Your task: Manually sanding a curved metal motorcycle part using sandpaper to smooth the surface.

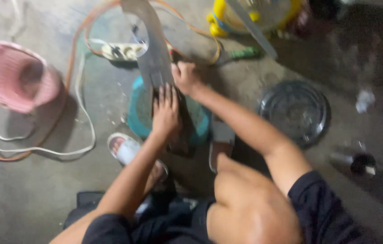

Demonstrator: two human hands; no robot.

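Person squatted over a grey metal strip [154, 54] laid across a teal round stool [198, 123] at centre. Left hand [165, 110] lay flat on the strip, fingers spread, pressing it down; right hand [185, 77] was closed in a fist on the strip's right edge, just beyond the left hand. Judged a hold-down or shaping step; any next move would need the strip kept steady on the stool. Around: pink basket [17, 81] far left, white cord [80, 97] and orange cable [71, 54] looping, power strip [121, 51] beyond, round glass lid [294, 110] right, sandalled foot [126, 149] crowding the near side.
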